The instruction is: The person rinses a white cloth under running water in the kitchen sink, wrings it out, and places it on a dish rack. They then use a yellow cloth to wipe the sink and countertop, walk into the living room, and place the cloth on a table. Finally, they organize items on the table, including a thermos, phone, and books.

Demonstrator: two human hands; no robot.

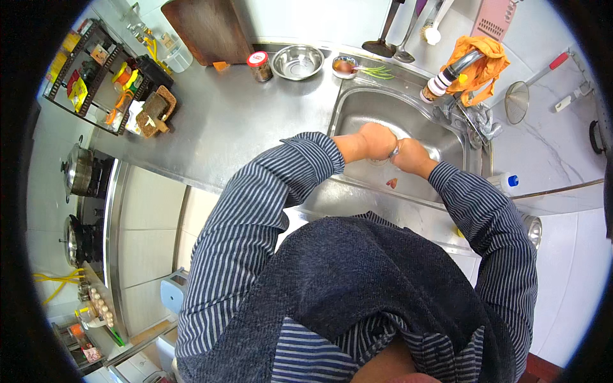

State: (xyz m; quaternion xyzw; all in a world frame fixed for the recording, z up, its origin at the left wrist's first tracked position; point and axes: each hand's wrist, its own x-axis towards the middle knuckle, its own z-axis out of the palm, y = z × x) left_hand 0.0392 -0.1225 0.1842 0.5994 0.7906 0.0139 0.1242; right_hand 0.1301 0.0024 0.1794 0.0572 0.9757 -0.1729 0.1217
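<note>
My left hand [379,140] and my right hand [412,155] meet knuckle to knuckle over the stainless steel sink basin [368,98]. A small shiny silvery bit [394,152] shows between them; what it belongs to is hidden. Both hands look curled, their fingers mostly out of sight beneath. On the basin floor, just below the hands, lies a small reddish piece of food [392,183]. Behind the sink, a small bowl [345,67] holds something brownish, with green scallion stalks [376,72] beside it. The faucet [462,64] is draped with an orange cloth [488,60].
On the steel counter stand a metal bowl [298,62], a red-lidded jar [260,67] and a dark wooden cutting board [208,31]. A spice rack [86,76] is at left, above a stove with a pot [79,170]. Ladles [380,47] and a strainer [517,101] hang on the wall.
</note>
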